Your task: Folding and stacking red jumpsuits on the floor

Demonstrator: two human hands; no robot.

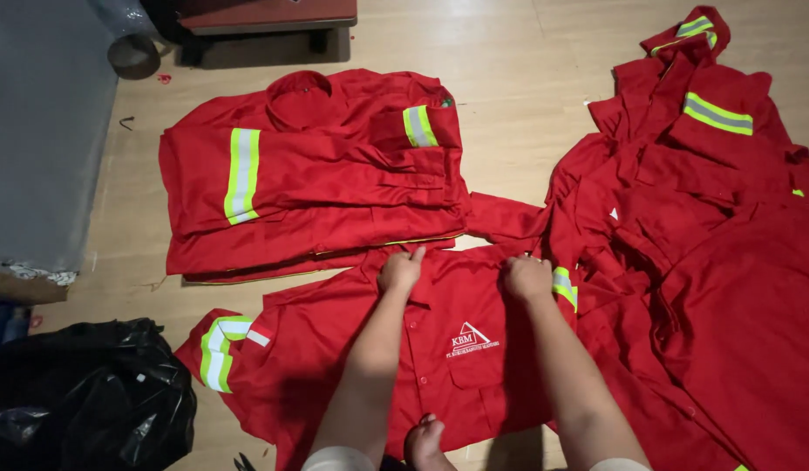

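We see 2 bare hands pressed down on a red work shirt [439, 349] spread front-up on the pale wooden floor [509, 78]. The left hand [399, 270] rests near the collar with its fingers curled under and the thumb pointing up; it grips nothing that we can make out. The right hand [527, 277] lies knuckles-up just beside it, fingers folded into the cloth near the shoulder; whether it pinches a fold, we cannot tell. The shirt has a white emblem on its chest pocket and a sleeve with a yellow-and-silver reflective band [220, 349] stretched out to the left.

Just beyond the hands lies a folded stack of red shirts [309, 183], its edge touching the spread shirt's collar area. To the right, a loose heap of red garments [710, 244] overlaps the shirt's right side and crowds the right hand. A black plastic bag [82, 392] sits at lower left, near the banded sleeve. A grey sheet [38, 131] covers the upper left, and a bare foot [424, 442] rests on the shirt's lower edge.
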